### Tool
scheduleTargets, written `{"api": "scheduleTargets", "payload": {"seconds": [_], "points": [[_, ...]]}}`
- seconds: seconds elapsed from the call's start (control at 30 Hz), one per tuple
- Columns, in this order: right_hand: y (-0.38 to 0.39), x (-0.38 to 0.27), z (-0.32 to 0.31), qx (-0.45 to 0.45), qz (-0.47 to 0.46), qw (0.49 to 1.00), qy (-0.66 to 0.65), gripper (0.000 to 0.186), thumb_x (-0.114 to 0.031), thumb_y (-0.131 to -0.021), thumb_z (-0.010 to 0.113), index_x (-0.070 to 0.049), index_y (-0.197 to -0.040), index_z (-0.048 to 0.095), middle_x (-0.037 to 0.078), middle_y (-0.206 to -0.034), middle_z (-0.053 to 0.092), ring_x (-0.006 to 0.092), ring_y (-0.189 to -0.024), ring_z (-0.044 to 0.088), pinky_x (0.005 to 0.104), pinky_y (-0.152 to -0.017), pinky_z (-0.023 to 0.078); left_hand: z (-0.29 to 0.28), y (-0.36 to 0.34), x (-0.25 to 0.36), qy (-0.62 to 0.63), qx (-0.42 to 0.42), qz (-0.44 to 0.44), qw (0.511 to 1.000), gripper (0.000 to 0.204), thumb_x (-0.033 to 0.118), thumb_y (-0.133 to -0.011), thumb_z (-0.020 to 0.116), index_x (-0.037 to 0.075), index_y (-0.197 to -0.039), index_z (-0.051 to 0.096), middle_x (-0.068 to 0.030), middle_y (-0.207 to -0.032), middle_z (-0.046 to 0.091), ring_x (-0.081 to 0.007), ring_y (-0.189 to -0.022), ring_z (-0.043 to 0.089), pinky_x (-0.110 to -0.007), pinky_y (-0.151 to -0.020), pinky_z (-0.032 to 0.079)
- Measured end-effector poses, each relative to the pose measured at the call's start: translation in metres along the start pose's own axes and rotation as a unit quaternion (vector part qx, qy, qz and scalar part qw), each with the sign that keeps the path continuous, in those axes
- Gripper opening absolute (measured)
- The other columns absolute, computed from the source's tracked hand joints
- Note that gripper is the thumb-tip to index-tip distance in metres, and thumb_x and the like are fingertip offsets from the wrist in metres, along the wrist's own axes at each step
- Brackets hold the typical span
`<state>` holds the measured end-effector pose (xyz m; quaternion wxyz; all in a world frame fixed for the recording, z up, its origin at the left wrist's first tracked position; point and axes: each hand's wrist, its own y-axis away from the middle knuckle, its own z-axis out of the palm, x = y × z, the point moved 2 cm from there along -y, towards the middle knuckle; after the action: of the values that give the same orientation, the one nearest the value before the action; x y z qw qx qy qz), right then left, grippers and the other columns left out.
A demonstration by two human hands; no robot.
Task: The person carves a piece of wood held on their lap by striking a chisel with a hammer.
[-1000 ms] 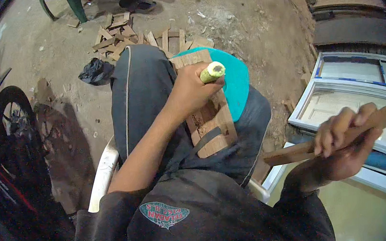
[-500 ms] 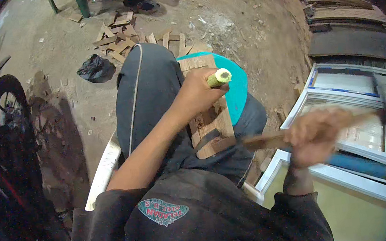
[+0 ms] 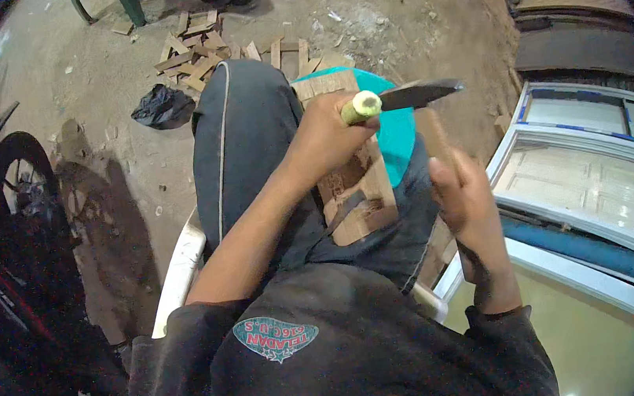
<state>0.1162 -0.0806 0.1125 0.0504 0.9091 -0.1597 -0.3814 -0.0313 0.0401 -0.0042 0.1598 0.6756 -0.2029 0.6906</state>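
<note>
Over the wood (image 3: 376, 179), left hand (image 3: 327, 135) grips the handle (image 3: 361, 108) butt-up. Right hand (image 3: 461, 186) grips the hammer (image 3: 419, 93), head just right of the butt.

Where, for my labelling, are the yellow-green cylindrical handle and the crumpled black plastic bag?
Yellow-green cylindrical handle (image 3: 363, 106): head view, its end face.
Crumpled black plastic bag (image 3: 163, 108): head view, its middle.

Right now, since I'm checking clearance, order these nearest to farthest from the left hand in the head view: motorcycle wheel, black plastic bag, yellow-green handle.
1. Yellow-green handle: held in the left hand.
2. Black plastic bag: ahead and left.
3. Motorcycle wheel: far left.
</note>
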Motion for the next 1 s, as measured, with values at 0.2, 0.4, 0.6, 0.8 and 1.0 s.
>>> {"api": "scheduleTargets", "payload": {"seconds": [0.2, 0.4, 0.6, 0.8, 1.0], "points": [[-0.017, 0.023, -0.016, 0.091, 0.091, 0.961, -0.246, 0.036, -0.045, -0.096, 0.047, -0.011, -0.084, 0.045, -0.002, -0.055, 0.041, 0.0063, -0.037, 0.034, 0.0217, -0.034, 0.027, -0.002, -0.007, 0.004, 0.031, 0.032, -0.014, 0.999, 0.018, 0.018, -0.080, 0.072, 0.002, -0.081, 0.064, -0.0002, -0.073, 0.063, -0.0081, -0.064, 0.055, -0.026, -0.060, 0.045], [-0.100, 0.087, 0.013, -0.085, 0.104, 0.777, -0.616, 0.024, -0.033, -0.098, 0.046, -0.011, -0.089, 0.047, -0.002, -0.058, 0.039, 0.0064, -0.037, 0.031, 0.0215, -0.033, 0.027, 0.004, -0.012, 0.012, 0.050, 0.064, -0.019, 0.997, 0.020, 0.022, -0.086, 0.067, 0.003, -0.080, 0.063, 0.0003, -0.071, 0.062, -0.0068, -0.065, 0.055, -0.023, -0.060, 0.043], [-0.166, 0.158, 0.046, -0.114, 0.071, 0.645, -0.752, 0.021, -0.029, -0.096, 0.050, -0.010, -0.089, 0.046, -0.003, -0.059, 0.034, 0.0059, -0.040, 0.031, 0.0227, -0.035, 0.028, 0.007, -0.013, 0.022, 0.053, 0.074, -0.023, 0.996, 0.018, 0.017, -0.089, 0.062, 0.001, -0.083, 0.060, -0.0029, -0.071, 0.063, -0.0092, -0.065, 0.057, -0.023, -0.062, 0.043], [-0.166, 0.206, 0.075, -0.158, 0.115, 0.574, -0.795, 0.021, -0.028, -0.094, 0.054, -0.009, -0.088, 0.047, -0.003, -0.058, 0.036, 0.0047, -0.039, 0.032, 0.0211, -0.035, 0.028, 0.009, -0.013, 0.007, 0.137, 0.127, 0.035, 0.982, 0.016, 0.013, -0.091, 0.056, 0.001, -0.080, 0.055, -0.0058, -0.069, 0.058, -0.0129, -0.061, 0.055, -0.026, -0.057, 0.044], [-0.165, 0.202, 0.063, -0.112, 0.114, 0.659, -0.735, 0.018, -0.027, -0.091, 0.054, -0.011, -0.084, 0.049, -0.004, -0.057, 0.036, 0.0050, -0.039, 0.032, 0.0221, -0.035, 0.028, 0.001, -0.018, 0.013, 0.229, 0.148, 0.093, 0.957, 0.023, 0.020, -0.092, 0.052, 0.001, -0.079, 0.047, -0.0087, -0.066, 0.049, -0.0169, -0.056, 0.047, -0.033, -0.053, 0.043]]}}
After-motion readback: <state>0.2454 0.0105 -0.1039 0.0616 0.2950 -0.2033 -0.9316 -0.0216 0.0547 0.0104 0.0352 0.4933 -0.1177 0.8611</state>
